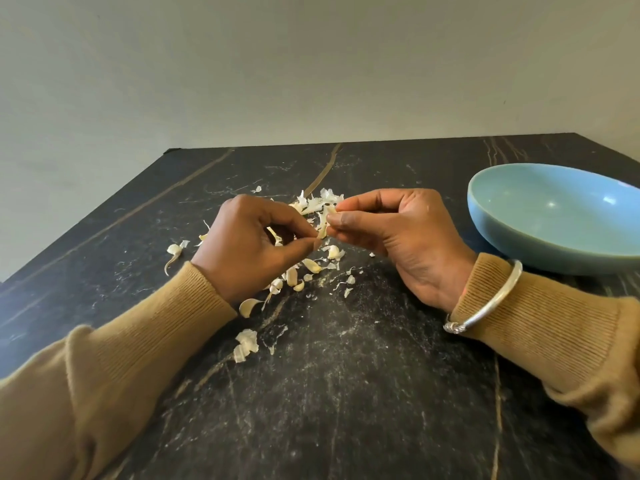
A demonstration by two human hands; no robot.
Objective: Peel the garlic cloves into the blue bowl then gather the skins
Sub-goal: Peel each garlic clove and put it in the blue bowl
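Hovering above the dark marble table (346,393), well to the left of the blue bowl (519,244), a garlic clove (323,226) is pinched from both sides. Its lower end is held between the thumb and forefinger of the left hand (256,244), the hand farther from the bowl, whose remaining fingers are curled inward. Its upper end is gripped between the thumb and forefinger of the right hand (398,237), the hand nearer the bowl. Neither hand is touching the bowl, which is set upright on the table and is partly cut off by the right edge of view. A heap of loose skins (320,199) is seen left of the bowl, just beyond the held clove. More cloves and scraps (311,265) are scattered left of the bowl, under and around the left hand. A silver bangle (491,303) is worn on the right wrist, near the bowl's front wall. Both arms are covered by mustard sleeves (138,341).
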